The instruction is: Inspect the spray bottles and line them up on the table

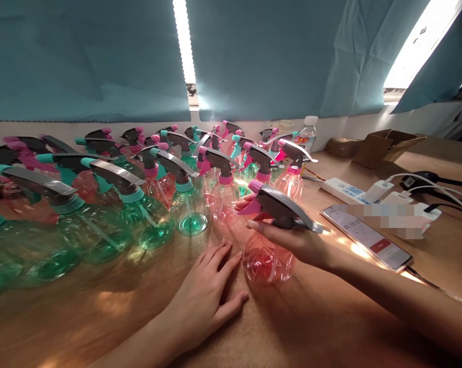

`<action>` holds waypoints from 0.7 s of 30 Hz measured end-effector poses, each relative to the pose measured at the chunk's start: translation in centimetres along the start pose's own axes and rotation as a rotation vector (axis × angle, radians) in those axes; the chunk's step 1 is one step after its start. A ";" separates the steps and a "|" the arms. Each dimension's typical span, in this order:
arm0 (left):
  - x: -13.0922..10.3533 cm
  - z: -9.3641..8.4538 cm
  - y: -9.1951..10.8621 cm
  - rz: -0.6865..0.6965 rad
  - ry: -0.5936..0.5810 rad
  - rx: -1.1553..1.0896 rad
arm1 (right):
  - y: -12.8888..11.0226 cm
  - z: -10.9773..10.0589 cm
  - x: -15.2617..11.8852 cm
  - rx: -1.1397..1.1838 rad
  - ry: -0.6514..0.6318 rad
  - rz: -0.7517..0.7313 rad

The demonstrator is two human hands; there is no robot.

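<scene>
My right hand (pixel 284 236) is wrapped round the neck of a pink spray bottle (pixel 268 263), just under its grey and pink trigger head. The bottle is upright, and its base appears to be at the tabletop. Flat on the wooden table (pixel 131 317), left of that bottle, lies my left hand (pixel 206 286) with its fingers stretched out and nothing in it. Beyond its fingertips stand a green spray bottle (pixel 190 212) and another pink spray bottle (pixel 226 202).
Several more green and pink spray bottles crowd the left and back. A phone (pixel 369 237) lies at right, near a white power strip (pixel 346 191) with chargers and cables. Behind are an open cardboard box (pixel 380 148) and a clear white-capped bottle (pixel 307 134). Blue curtains (pixel 269 56) hang behind.
</scene>
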State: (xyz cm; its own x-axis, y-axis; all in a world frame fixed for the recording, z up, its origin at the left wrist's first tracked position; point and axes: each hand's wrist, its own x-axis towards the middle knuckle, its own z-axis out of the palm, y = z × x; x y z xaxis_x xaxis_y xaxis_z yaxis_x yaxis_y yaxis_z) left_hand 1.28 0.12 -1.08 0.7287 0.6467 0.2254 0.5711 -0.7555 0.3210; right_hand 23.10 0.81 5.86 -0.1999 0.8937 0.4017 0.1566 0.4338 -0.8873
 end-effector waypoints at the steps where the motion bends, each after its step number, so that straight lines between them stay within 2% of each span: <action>1: 0.0 0.0 0.0 0.001 0.001 -0.002 | 0.0 0.0 0.0 -0.001 -0.004 -0.009; 5: 0.0 -0.1 0.1 0.006 0.003 0.001 | -0.1 0.0 0.1 0.002 -0.001 -0.024; 11: 0.1 -0.2 0.1 0.013 -0.009 0.018 | -0.2 0.1 0.1 0.000 0.012 0.037; 21: 0.0 -0.1 0.1 0.024 -0.031 0.076 | -0.3 -0.4 0.3 -0.143 -0.006 -0.043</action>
State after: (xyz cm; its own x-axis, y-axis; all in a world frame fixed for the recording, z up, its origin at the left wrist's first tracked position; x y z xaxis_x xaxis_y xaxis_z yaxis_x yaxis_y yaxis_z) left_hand 1.34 0.06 -0.92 0.7530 0.6257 0.2035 0.5797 -0.7773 0.2445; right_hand 23.34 1.01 6.34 -0.2155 0.8733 0.4370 0.2839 0.4842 -0.8276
